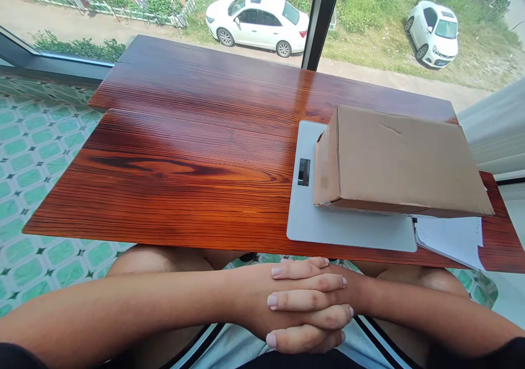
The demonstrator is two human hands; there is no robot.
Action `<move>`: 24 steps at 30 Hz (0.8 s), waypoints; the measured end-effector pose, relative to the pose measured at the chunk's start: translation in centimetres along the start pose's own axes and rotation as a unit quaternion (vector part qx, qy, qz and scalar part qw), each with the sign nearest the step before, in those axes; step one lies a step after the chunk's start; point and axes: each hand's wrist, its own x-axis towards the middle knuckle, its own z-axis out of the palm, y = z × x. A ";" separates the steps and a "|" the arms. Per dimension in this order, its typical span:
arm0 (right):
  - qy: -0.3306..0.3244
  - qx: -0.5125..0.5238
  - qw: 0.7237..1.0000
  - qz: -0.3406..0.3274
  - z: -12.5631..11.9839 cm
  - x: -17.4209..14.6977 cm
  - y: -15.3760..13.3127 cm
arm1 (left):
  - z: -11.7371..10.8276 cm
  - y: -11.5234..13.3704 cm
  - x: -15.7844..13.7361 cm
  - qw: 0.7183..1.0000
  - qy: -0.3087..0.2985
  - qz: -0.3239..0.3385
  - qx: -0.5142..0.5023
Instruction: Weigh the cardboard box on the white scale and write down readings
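Note:
My left hand (256,298) and my right hand (299,302) are clasped over my lap, just off the table's near edge. Their fingers interlace and fold over each other, and no object shows in them. Nearest on the table is a flat white digital scale (348,229) with a small dark display (304,172) on its left side. A closed brown cardboard box (406,161) rests on the scale, hiding much of it and overhanging it on the right. Sheets of white paper (455,238) lie partly under the box's right end.
The glossy reddish wooden table (164,194) has a seam between its front and rear boards. Behind it stands a window with a dark frame post (324,24); two white cars are parked outside. A pale curtain (492,123) hangs at right, and green tiled floor (36,177) shows at left.

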 end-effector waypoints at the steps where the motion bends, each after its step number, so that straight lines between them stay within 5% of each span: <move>1: 0.003 -0.003 1.000 0.003 0.1 0.0 -0.1 | 0.0 0.0 -0.1 1.000 0.007 -0.001 -0.002; 9: 0.034 0.069 0.995 0.064 0.5 -0.2 -0.9 | -0.2 1.1 -0.1 0.999 0.006 -0.041 -0.015; 16: -0.012 0.097 0.995 0.029 0.6 -0.4 0.4 | -0.3 0.9 0.2 0.997 -0.014 -0.067 -0.021; 24: 0.018 0.042 0.999 0.019 0.3 0.0 -0.2 | 0.2 -0.1 0.2 0.998 -0.004 -0.061 0.008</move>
